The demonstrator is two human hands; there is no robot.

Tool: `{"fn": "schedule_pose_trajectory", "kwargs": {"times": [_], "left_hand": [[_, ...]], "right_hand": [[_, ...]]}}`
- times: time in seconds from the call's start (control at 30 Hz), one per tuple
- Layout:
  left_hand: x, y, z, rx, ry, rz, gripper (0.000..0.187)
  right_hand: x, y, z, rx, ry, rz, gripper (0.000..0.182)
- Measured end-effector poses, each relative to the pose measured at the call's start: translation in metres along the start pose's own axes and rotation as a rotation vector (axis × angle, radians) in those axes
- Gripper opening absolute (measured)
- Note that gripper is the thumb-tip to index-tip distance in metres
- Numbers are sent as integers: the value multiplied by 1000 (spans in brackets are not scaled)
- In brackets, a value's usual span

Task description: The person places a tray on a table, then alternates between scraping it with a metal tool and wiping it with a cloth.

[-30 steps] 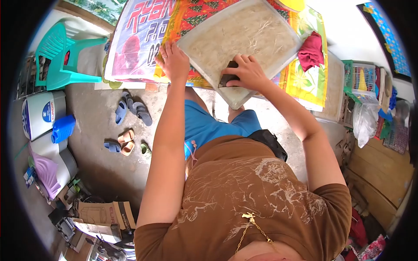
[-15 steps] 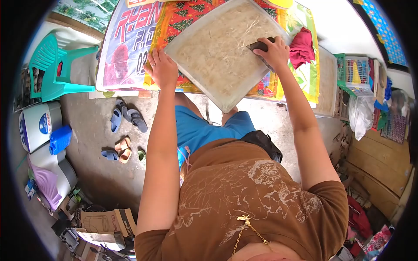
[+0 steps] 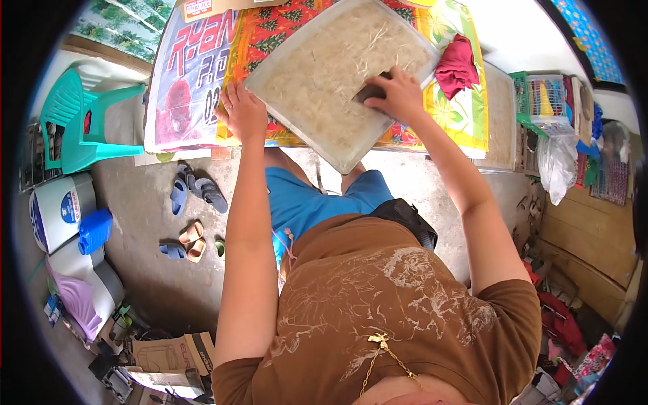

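A tan, pale-edged rectangular panel [image 3: 307, 74] lies turned at an angle on the cloth-covered table, its near corner jutting past the table edge. Light scratch-like strands mark its surface. My right hand [image 3: 401, 98] grips a dark, flat scraper-like piece [image 3: 368, 92] against the panel's right-hand part; the fingers cover much of it. Beside the panel's left corner, my left hand [image 3: 241, 115] rests with fingers spread and holds nothing. A crumpled dark red cloth [image 3: 457, 67] sits right of the panel.
Printed covers [image 3: 177, 108] drape the table, and a cardboard box [image 3: 219, 5] stands at its far edge. A green plastic chair [image 3: 84, 128] is at left. Slippers [image 3: 192, 232] lie on the floor. Baskets [image 3: 543, 101] stand at right.
My right hand has moved left and slightly nearer across the panel with the dark piece. My left hand stays by the panel's left corner. The view has shifted slightly.
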State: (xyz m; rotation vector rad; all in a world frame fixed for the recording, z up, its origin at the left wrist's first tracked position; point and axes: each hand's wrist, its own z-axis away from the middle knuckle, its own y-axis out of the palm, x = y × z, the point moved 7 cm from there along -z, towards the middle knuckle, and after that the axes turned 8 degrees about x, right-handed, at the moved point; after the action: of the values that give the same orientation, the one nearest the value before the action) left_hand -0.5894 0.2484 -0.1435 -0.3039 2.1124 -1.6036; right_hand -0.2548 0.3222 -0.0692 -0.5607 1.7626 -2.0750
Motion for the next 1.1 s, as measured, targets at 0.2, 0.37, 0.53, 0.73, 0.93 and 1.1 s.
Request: {"fn": "schedule_pose_trajectory", "kwargs": {"times": [0.2,0.37,0.53,0.73,0.93,1.1], "left_hand": [[0,2,-1,-14,9,-8,42],[0,0,0,-35,9,-23,40],[-2,-4,1,-56,23,-43,39],[-3,-5,1,-3,-1,-61,43],[-1,-1,0,43,-14,-57,44],[-4,-6,2,40,7,-49,44]], "right_hand": [[-110,-6,-7,-209,659,-35,51],[-24,12,-14,-128,307,-145,55],[-152,2,-16,-123,905,-45,59],[-186,8,-19,-83,1069,-129,64],[-206,-8,-21,-112,1050,-37,55],[-205,-10,-23,-47,927,67,56]]}}
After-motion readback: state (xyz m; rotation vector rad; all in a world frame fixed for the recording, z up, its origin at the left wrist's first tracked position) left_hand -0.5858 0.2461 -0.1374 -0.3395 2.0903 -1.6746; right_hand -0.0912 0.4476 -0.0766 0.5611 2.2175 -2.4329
